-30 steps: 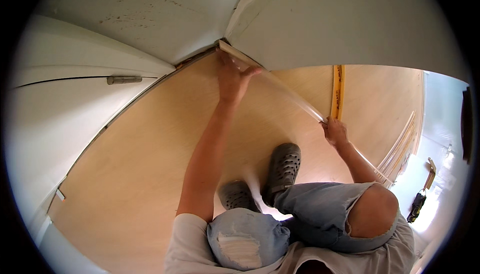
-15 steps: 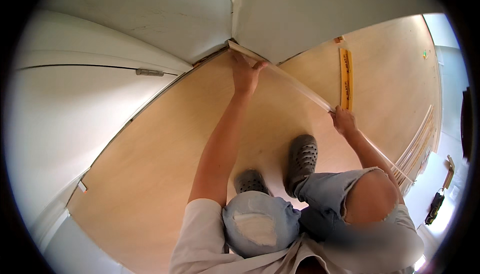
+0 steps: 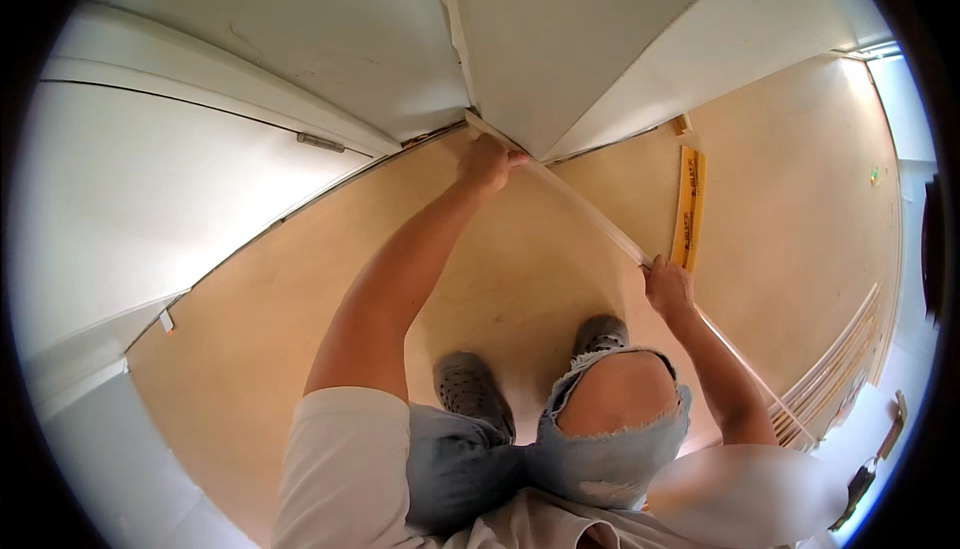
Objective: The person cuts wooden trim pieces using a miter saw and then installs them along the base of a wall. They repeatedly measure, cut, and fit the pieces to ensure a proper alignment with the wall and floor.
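Note:
A long, thin, pale trim strip runs slantwise over the wood-coloured floor, one end at the wall corner. Near that end my left hand is closed on the strip, thumb pointing right along it; the other fingers are partly hidden. Farther along, my right hand grips the same strip with curled fingers. Beyond this hand the strip carries on beside my right forearm toward the lower right. It passes close to the foot of a jutting wall corner.
A yellow printed strip lies just beyond my right hand, with a small wooden block behind it. Several thin strips lie at the right. A white door with a hinge stands left. My shoes rest on the floor.
The view has shifted, showing more of the jutting wall. My knees and feet appear farther left. Both hands keep hold of the strip, whose end stays at the corner.

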Demonstrator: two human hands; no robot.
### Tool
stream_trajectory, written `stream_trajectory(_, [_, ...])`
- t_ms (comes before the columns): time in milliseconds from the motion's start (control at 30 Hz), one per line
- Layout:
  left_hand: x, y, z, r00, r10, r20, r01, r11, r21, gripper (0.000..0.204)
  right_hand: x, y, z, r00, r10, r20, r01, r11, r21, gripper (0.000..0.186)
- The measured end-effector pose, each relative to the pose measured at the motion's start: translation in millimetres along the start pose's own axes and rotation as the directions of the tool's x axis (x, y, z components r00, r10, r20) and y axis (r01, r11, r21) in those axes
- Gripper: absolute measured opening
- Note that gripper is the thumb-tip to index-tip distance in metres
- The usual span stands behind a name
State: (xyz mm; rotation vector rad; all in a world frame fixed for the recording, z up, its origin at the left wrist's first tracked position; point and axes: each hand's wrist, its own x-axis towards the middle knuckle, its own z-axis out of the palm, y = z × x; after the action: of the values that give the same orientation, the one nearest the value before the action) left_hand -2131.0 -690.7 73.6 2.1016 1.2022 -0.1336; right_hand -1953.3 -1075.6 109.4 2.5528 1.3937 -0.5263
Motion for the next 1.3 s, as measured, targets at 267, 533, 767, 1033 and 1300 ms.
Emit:
stream_trajectory(267, [4.2, -0.2, 13.3, 1.0, -0.022, 0.02, 0.022, 1.0, -0.015, 0.069, -1.8, 8.0, 5.8, 0.998, -0.034, -0.051, 0.034, 0.999, -0.015, 0.037])
stream_trajectory(533, [9.1, -12.6, 43.7, 0.985, 0.038, -0.169, -0.095, 0.936, -0.338, 0.069, -0.5, 16.6, 8.8, 0.993, -0.092, -0.071, 0.093, 0.996, 0.012, 0.036])
stream_trajectory(767, [4.7, 6.6, 45.0, 0.949, -0.166, -0.268, 0.028, 0.892, -0.452, 0.088, -2.9, 17.5, 17.2, 0.996, -0.069, -0.051, 0.068, 0.998, -0.014, 0.039])
stream_trajectory(1033, [-15.5, 21.3, 34.5, 0.968, -0.137, -0.213, -0.025, 0.784, -0.621, 0.122, -12.9, 23.0, 15.0, 0.997, -0.053, -0.054, 0.054, 0.998, 0.013, 0.04])
stream_trajectory(1300, [-20.1, 8.0, 80.3, 0.936, -0.039, -0.35, -0.256, 0.609, -0.751, 0.122, -29.2, 39.1, 20.6, 0.999, -0.013, -0.04, 0.014, 1.0, 0.019, 0.038])
